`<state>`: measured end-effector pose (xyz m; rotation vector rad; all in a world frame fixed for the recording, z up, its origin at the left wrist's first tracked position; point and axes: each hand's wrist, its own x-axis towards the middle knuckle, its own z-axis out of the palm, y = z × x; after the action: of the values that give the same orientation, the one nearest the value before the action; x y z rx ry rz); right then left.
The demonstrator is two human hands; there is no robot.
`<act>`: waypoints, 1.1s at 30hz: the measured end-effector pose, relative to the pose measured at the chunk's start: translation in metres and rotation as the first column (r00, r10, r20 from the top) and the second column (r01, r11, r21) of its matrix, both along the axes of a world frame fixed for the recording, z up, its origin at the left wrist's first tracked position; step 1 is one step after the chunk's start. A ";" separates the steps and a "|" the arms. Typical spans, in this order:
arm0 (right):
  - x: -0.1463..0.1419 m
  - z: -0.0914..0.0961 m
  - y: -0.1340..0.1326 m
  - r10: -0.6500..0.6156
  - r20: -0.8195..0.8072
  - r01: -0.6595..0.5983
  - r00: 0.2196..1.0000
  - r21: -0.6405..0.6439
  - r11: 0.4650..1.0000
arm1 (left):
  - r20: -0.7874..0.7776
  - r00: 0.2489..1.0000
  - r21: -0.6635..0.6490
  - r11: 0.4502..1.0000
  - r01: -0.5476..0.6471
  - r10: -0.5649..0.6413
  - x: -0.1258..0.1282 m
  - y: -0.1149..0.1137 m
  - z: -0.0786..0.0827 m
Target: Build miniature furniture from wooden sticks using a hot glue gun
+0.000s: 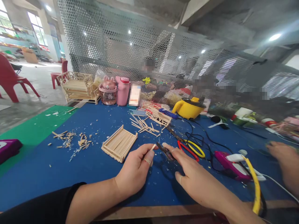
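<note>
My left hand [136,169] is closed, pinching a short thin wooden stick [153,147] between thumb and forefinger. Beside the stick's tip is a dark metal tool with narrow jaws [164,151], held at my right hand [190,175]. Its handles are mostly hidden under the palm, and the right thumb sits apart from the fingers. Left of my hands lies a small flat frame of wooden sticks [120,143] with raised edges. Beyond it are loose cut sticks [144,125] and another stick-built piece [158,116].
Offcuts [72,140] litter the blue tabletop [77,183]. Red-and-yellow-handled scissors [192,149], a blue-handled tool [168,113] and a purple device [230,166] with cables lie right. Pink bottles [122,91], a stick-built model [78,87] and a yellow pot [188,108] stand behind. Another person's hand [283,155] is far right.
</note>
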<state>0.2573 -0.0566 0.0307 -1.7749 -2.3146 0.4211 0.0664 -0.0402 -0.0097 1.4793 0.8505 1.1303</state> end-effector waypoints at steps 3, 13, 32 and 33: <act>-0.001 -0.002 -0.001 0.015 0.031 -0.015 0.999 0.010 1.000 | 0.002 1.000 0.005 1.000 0.025 -0.025 -0.002 0.000 0.002; 0.000 0.000 0.001 0.086 -0.043 -0.080 0.995 0.120 0.990 | -0.048 0.998 0.096 0.995 0.031 -0.027 -0.004 0.001 0.006; -0.005 -0.005 0.003 0.178 -0.070 -0.155 0.981 0.252 0.955 | -0.102 0.995 0.155 0.988 0.015 0.001 -0.005 -0.002 0.006; -0.005 -0.007 0.002 0.184 -0.067 -0.160 0.981 0.264 0.951 | -0.112 0.994 0.155 0.988 0.020 -0.003 -0.005 -0.003 0.006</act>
<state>0.2524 -0.0544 0.0241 -1.4120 -2.3453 0.2081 0.0612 -0.0428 -0.0034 1.6875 0.8435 1.1355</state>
